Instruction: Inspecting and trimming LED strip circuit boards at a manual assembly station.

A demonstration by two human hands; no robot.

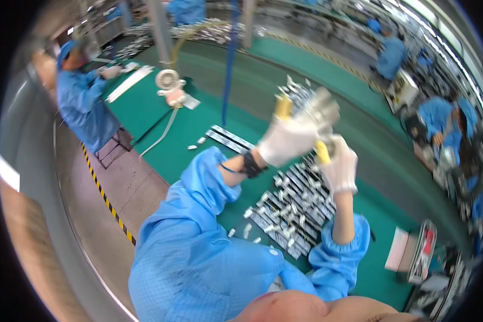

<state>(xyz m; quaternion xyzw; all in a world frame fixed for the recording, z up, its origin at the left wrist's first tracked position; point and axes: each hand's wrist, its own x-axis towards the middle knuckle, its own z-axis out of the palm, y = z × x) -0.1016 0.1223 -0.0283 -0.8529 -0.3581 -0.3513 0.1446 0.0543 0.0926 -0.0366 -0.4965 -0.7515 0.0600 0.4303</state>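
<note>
My left hand (292, 137), in a white glove with a yellow covering on one digit, is raised over the green table (201, 126). Its fingers look stretched out and apart, though motion blurs them. Close to its fingertips is my right hand (339, 166), gloved the same way, its fingers partly curled. Blur hides whether anything sits between them. Below both hands, many dark strip-shaped boards (284, 212) lie in a spread, with small white pieces (290, 231) scattered over them. Left of my left wrist are longer pale-and-dark strips (231, 140).
A small fan (169, 83) with a cable stands on the table at the far left. Beyond it a co-worker in blue (88, 102) handles white strips (129, 83). Another pile of parts (297, 92) lies past my hands. At right are a tray (424, 251) and another blue-clad person (440, 126).
</note>
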